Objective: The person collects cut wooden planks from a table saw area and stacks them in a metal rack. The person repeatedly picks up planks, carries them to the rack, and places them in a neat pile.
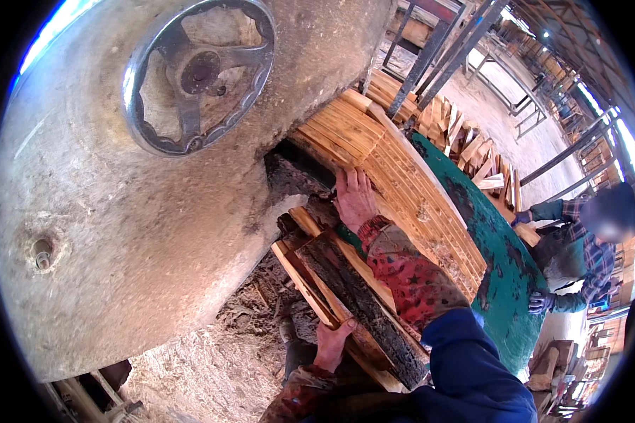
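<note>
Several rough wooden slabs with dark bark (349, 282) lie bundled in front of me, their far ends close to the machine's side. My left hand (330, 344) is wrapped around the near part of the bundle, thumb over the outer slab's edge. Farther forward, my right hand (356, 197) rests with fingers stretched out against the end of a dark slot (300, 166) in the machine. Right beside it lies a row of long sawn boards (423, 211), packed side by side and dusted with sawdust. My right forearm passes over part of the slabs and boards.
A large dusty machine housing (155, 233) with a metal handwheel (199, 74) fills the left. The boards lie on a chipped green table (508, 271). Across it, a person (578, 247) in gloves touches its edge and a board. Cut wood pieces (473, 151) are piled beyond; sawdust (204, 374) covers the ground.
</note>
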